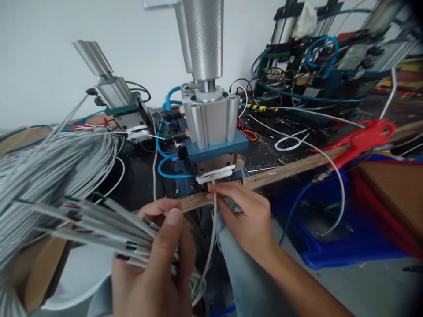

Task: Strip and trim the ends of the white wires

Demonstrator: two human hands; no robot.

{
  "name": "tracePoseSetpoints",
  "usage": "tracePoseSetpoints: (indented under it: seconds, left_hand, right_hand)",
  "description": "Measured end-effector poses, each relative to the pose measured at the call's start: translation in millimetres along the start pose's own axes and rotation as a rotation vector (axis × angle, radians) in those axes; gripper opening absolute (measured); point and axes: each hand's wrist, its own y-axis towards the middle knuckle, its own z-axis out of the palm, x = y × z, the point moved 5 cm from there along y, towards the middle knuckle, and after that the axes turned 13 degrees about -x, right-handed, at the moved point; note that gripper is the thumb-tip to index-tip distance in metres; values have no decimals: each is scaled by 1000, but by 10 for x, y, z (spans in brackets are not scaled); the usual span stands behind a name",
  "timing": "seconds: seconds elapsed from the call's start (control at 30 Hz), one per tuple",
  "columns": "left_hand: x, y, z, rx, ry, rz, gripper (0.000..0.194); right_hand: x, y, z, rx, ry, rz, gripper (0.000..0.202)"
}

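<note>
My left hand (pixel 155 255) is wrapped round a bundle of grey cables (pixel 109 224), whose ends with dark and reddish tips point left. Thumb and forefinger of my right hand (pixel 246 215) pinch a single grey cable (pixel 214 211) just below the front of a pneumatic press (pixel 211 119). That cable's upper end meets the white-wrapped jaw (pixel 216 174) of the press; its tip is hidden there. Below, the cable curves down beside my left hand. The press has a knurled metal cylinder on top and a blue plate.
A large coil of grey cable (pixel 82 163) lies at the left, near a second press (pixel 114 94). A red air gun (pixel 363 138) sits at the wooden table edge (pixel 284 171). More machines stand at the back right. A blue stool (pixel 320 251) is below.
</note>
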Motion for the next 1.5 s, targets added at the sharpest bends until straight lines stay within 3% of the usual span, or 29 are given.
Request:
tracePoseSetpoints:
  seconds: [0.17,0.43,0.6,0.87,1.07,1.27,1.5]
  left_hand:
    - [218,-91,54,120,4,-127,29]
    - [196,-337,-6,55,78,-15,16]
    - [129,-359,-70,120,116,152,4]
    - [168,-399,-136,112,164,199,8]
    - [210,-318,-297,-21,133,104,8]
    - [222,-394,-242,98,163,51,22]
    - [181,-468,-129,173,140,77,20]
  right_hand:
    - [219,-151,-174,5,106,-106,24]
    - [569,-309,-345,6,204,-239,14]
    - [634,-330,-384,10,198,-263,14]
    - [747,-378,-455,98,143,-288,17]
    - [748,-523,-537,76,87,-278,17]
    - [709,-568,-593,44,75,-261,19]
    - [719,-550,-590,111,109,-265,16]
